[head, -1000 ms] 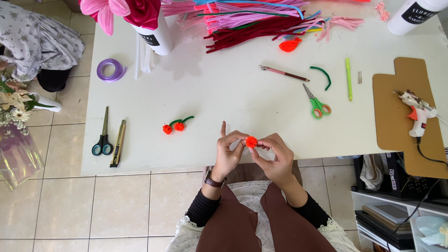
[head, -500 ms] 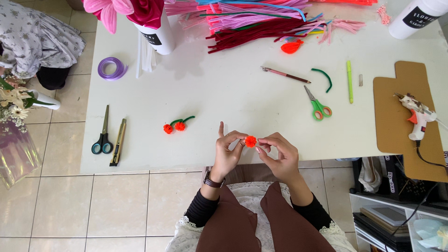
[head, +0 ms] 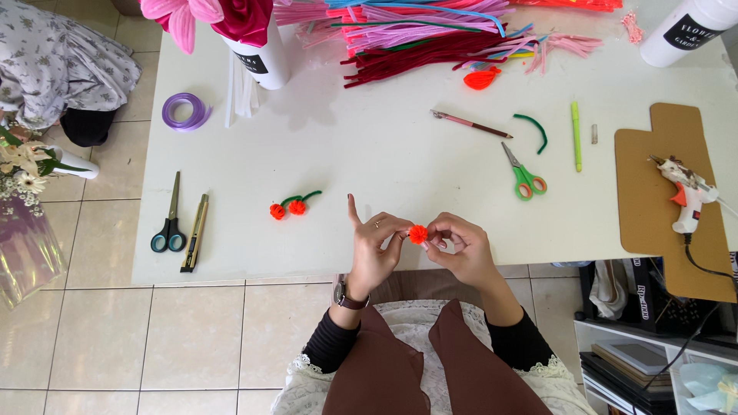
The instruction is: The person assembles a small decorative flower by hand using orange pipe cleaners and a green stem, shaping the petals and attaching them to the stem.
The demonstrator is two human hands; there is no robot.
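Left hand (head: 374, 250) and right hand (head: 461, 247) pinching orange pom-pom (head: 418, 234) (index finger up), over white table (head: 369, 169)

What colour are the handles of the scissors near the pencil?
Green, with orange inside the loops, on the scissors; seen in the head view.

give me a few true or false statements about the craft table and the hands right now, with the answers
1. Both hands pinch one small orange pompom. True: the left hand and right hand meet on it.
2. The green-handled scissors lie shut. False: the blades are parted.
3. The glue gun rests on a brown cardboard sheet. True.
4. The purple ribbon roll sits beside the glue gun. False: it lies at the table's far left end.
5. The black-handled scissors lie next to a utility knife. True.
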